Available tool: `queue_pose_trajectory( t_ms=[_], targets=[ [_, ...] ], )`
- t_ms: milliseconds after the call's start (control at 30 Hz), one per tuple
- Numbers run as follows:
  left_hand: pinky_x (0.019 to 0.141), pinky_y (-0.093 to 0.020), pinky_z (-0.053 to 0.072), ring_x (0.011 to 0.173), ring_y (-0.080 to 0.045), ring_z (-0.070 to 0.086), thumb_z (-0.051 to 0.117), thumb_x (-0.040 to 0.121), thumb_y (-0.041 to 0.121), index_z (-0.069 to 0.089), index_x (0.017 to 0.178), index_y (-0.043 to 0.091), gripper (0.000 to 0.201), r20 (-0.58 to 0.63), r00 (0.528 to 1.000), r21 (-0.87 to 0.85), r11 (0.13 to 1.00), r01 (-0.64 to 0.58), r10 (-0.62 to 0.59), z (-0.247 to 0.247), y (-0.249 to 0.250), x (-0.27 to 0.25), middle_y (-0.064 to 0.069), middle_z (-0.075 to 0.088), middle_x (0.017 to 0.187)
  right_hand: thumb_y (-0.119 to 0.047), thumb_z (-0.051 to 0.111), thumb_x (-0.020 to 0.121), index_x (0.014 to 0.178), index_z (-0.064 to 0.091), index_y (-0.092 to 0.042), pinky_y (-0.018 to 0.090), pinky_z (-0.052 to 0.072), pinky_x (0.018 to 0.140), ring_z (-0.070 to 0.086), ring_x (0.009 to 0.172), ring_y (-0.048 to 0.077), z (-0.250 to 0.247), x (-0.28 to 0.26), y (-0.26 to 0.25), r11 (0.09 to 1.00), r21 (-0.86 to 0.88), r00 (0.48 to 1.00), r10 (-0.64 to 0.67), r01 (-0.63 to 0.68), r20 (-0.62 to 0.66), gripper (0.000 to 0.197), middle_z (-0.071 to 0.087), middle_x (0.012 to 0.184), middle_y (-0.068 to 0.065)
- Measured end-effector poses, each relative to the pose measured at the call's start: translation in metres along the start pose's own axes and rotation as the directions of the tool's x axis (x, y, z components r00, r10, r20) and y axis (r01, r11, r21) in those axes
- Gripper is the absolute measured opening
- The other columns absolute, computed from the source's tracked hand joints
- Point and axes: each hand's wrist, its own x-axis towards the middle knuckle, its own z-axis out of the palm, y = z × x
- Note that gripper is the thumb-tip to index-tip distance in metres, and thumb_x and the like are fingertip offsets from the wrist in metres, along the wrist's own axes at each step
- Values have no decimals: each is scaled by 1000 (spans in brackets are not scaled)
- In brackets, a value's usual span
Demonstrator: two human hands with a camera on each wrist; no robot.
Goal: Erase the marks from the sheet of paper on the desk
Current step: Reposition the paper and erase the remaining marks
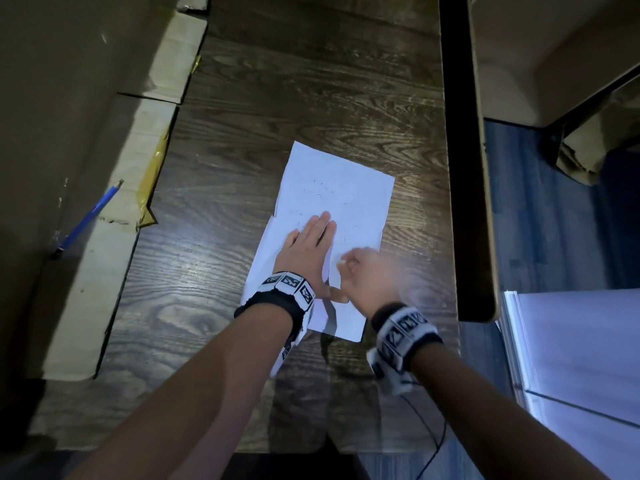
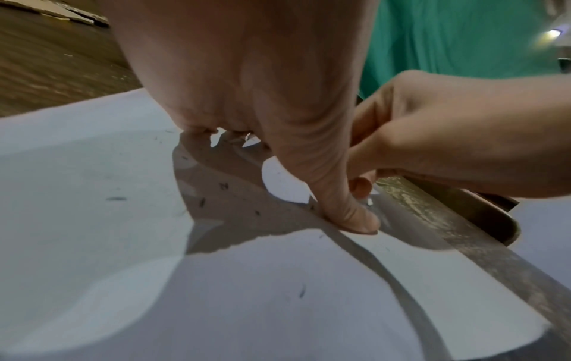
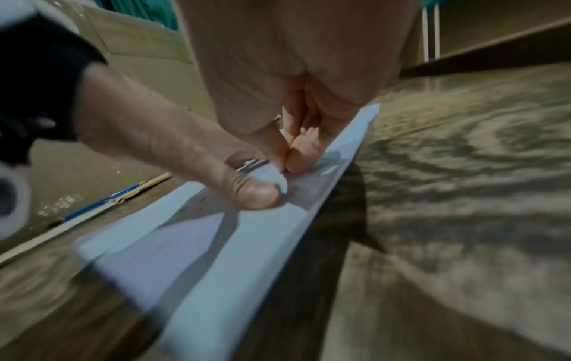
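Erasing: marks are rubbed from the sheet of paper (image 1: 341, 188) on the desk (image 1: 277, 98).
Left hand (image 1: 308, 247): laid flat, pinning the sheet.
Right hand (image 1: 363, 271): pinched around a small white eraser (image 3: 273, 177).
Progress: crumbs scattered; faint marks (image 1: 322, 192) left.

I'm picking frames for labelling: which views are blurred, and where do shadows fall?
Head view: the right hand is motion-smeared, the left hand sharp. Left wrist view: sharp, hand shadows across the sheet of paper. Right wrist view: the desk streaks with blur.
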Motion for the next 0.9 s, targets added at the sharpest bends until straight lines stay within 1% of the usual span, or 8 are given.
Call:
queue_pose_trajectory(
  t_ms=[67,200,367,433,533,633,733,900],
  targets=[
    [123,-42,0,152,-17,-17,69,65,79,-13,158,17,139,6,1000,-1,1000,-2,2,1,0,0,4,-25,163,-15,65,86,85,70,-8,34,56,72,65,71,20,-6,-2,-3,1000,-22,999,-10,12,49,9,69,75,6],
    [122,-40,-4,151,-16,-20,68,64,81,-15,157,18,139,20,1000,-14,1000,-7,8,0,-1,1,4,-27,162,-16,65,83,82,71,-10,31,56,72,67,71,23,-8,52,-15,999,17,996,34,-33,-77,8,71,72,5],
    [124,-44,1,151,-17,-18,71,66,75,-12,158,16,137,9,1000,-9,1000,-7,7,0,-1,0,3,-25,163,-13,65,85,84,71,-7,18,45,65,63,65,17,0,-2,-11,999,25,1000,31,-31,3,8,67,68,2],
    [124,-42,-1,151,-17,-19,70,66,77,-13,158,17,138,13,1000,-3,1000,-4,4,0,-1,1,3,-26,163,-14,64,84,81,69,-9,22,47,66,63,65,17,-3,12,-16,1000,4,1000,12,-12,20,8,68,69,3],
    [123,-40,-3,151,-16,-20,67,64,82,-16,157,16,141,32,999,-8,1000,6,-6,-1,0,1,4,-27,162,-20,64,84,78,68,-13,28,55,69,66,68,19,-5,56,-21,996,57,992,80,-75,-93,10,71,72,2],
    [124,-41,-2,151,-16,-19,71,65,77,-14,158,16,140,12,1000,-18,1000,6,-6,-1,1,0,4,-25,163,-17,66,85,83,71,-10,31,55,74,68,73,21,3,32,-14,998,50,992,49,-43,-120,9,73,77,5],
    [124,-45,3,152,-17,-16,73,67,70,-11,158,16,135,5,1000,-21,1000,0,0,0,0,-1,4,-22,164,-16,66,86,87,72,-7,32,55,75,66,74,21,2,-5,-8,1000,16,1000,4,-4,-6,11,71,80,7],
    [123,-42,-1,151,-16,-20,66,63,84,-15,157,17,141,28,1000,-6,1000,-3,3,0,-1,1,4,-26,163,-17,64,85,81,70,-10,30,56,70,67,70,22,-5,53,-16,999,50,994,26,-20,-108,10,71,75,5]
  ],
)
